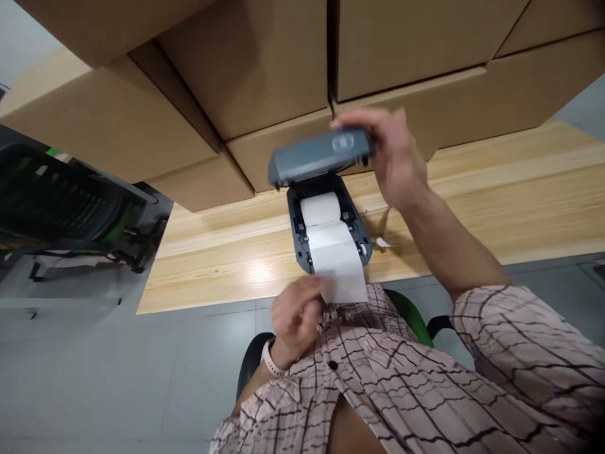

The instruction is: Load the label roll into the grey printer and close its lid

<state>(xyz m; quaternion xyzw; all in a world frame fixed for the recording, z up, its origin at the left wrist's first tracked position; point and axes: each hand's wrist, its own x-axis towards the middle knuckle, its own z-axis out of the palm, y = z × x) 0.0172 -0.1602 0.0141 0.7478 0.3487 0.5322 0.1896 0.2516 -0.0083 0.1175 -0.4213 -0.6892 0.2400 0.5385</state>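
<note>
the printer's lid was slate grey with a pale mark, and its base was the same grey around a black interior. the paper roll and its loose strip were plain white. the tabletop was pale yellow wood, streaked with grain; the boxes were plain brown. the shirt was pale pink, crossed by wavy black checks, with a black button. the wristband was whitish.

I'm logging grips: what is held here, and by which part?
The right hand holds the raised lid by its right end. The left hand is at the left edge of the paper strip; blur hides whether it grips.
</note>
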